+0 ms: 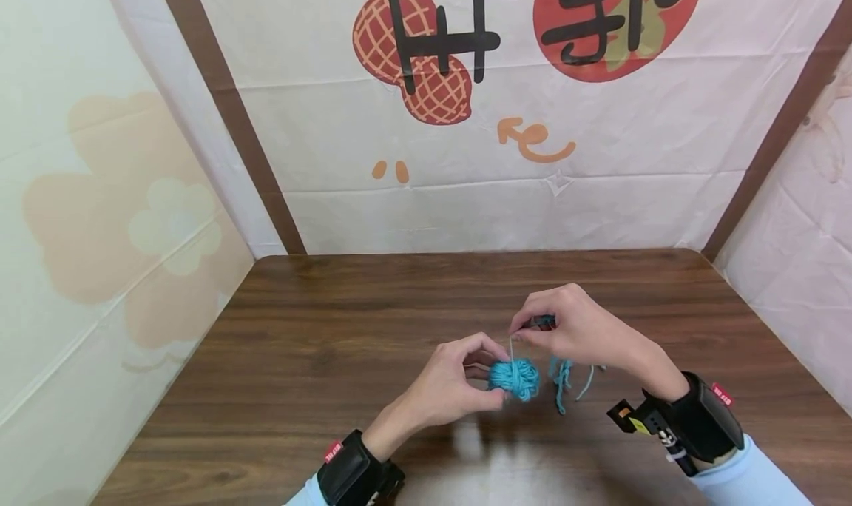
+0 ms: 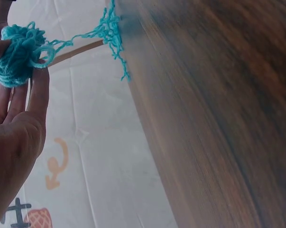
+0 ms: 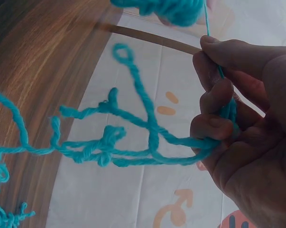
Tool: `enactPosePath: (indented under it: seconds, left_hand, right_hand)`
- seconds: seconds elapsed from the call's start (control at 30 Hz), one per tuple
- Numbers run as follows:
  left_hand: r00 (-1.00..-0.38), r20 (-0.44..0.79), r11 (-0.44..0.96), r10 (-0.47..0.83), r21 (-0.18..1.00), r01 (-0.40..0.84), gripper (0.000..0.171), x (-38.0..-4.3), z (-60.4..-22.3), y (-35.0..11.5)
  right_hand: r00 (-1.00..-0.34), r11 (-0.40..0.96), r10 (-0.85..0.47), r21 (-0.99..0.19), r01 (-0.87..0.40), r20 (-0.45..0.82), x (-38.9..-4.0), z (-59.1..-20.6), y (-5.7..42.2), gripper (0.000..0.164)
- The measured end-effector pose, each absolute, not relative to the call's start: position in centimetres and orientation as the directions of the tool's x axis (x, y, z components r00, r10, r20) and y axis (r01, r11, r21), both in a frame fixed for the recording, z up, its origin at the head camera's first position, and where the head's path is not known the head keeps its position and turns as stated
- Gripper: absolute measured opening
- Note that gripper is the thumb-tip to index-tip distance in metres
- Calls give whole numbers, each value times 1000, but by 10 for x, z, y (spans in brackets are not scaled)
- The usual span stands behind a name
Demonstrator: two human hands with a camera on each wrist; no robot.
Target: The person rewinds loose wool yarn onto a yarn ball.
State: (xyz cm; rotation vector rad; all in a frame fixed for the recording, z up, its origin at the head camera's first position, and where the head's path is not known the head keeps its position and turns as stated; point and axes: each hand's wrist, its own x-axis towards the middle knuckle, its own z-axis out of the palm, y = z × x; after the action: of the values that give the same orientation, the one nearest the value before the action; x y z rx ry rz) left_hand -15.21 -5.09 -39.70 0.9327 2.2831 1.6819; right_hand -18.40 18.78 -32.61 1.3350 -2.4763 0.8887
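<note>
A small ball of turquoise yarn (image 1: pixel 522 380) is held over the table by my left hand (image 1: pixel 449 384), thumb on the near side and fingers behind it. In the left wrist view the yarn ball (image 2: pixel 14 61) has loose loops on its side. To the upper right, my right hand (image 1: pixel 586 328) pinches a taut yarn strand (image 1: pixel 511 348) running up from the ball. The right wrist view shows its other fingers curled round a bunch of the same yarn. Knotted, tangled yarn ends (image 3: pixel 105 147) trail out of that fist and hang below it (image 1: pixel 562 384).
The brown wooden table (image 1: pixel 299 417) lies under both hands. A white printed cloth (image 1: pixel 319 136) stands behind its far edge, with more cloth at the left and right sides. Black camera straps (image 1: pixel 705 417) are round both wrists.
</note>
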Motion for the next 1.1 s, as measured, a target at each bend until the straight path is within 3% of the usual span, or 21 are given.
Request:
enactPosePath:
  seconds: [0.43,0.73,1.1]
  left_hand:
    - [-765,215,141,607,919,369,36,-147,-396,-47]
    - [-753,228,130,618,914,384,36,-147,-395,-46]
    - [-731,197,138,653,918,371,36,-143,-398,-45]
  right_hand:
    - [-656,491,-631,-440,-752,415,-187,-323,198,16]
    - [-659,512,-592,-416,-752,463,-194,-322,203,15]
    - [-745,599,-490,-446,-665,452,-202,-324,211,11]
